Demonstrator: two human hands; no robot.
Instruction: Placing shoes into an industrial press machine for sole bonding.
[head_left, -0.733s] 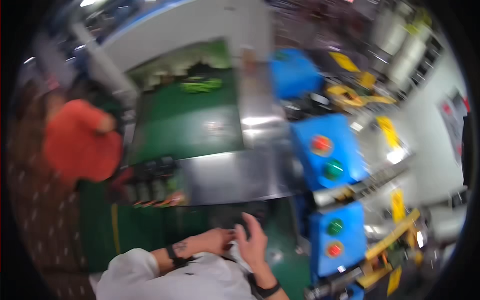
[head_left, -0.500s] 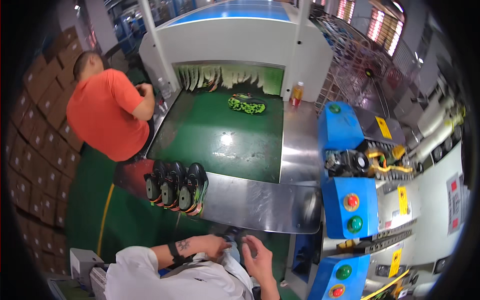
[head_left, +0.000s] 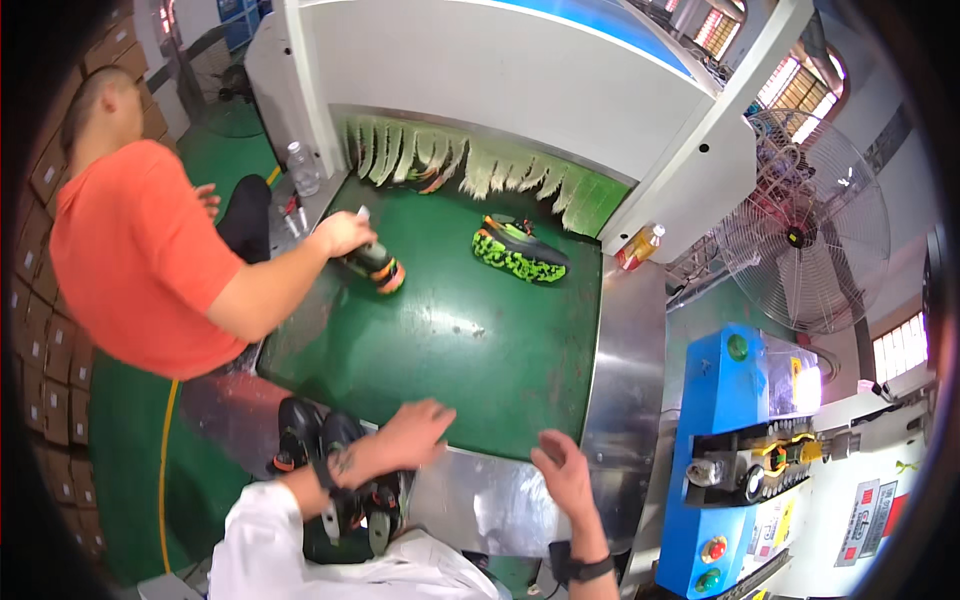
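Observation:
My left hand [head_left: 415, 435] is over the near edge of a green conveyor belt [head_left: 440, 375], its fingers stretched out and nothing in them. Under and beside my left forearm, several black shoes [head_left: 300, 430] with orange and green trim stand in a row on the metal ledge [head_left: 470, 500]; the arm partly hides them. To the right, my right hand [head_left: 566, 475] is raised above the same ledge, empty with fingers apart. Farther up the belt lies a black shoe [head_left: 520, 250] on its side, showing a bright green patterned sole. A co-worker's hand [head_left: 345, 235] grips another dark shoe [head_left: 378, 268] over the belt's left side.
A co-worker in an orange shirt [head_left: 150, 260] sits at left. Strip curtains [head_left: 480, 165] hang across a white machine's opening. Bottles [head_left: 640, 246] stand on both belt sides. At right are a blue machine [head_left: 700, 430] with buttons and a large fan [head_left: 800, 225]. Cartons are stacked far left.
My hands have moved forward from my lap to the ledge and belt edge. The co-worker's arm has reached over the belt with a shoe. The view has shifted closer.

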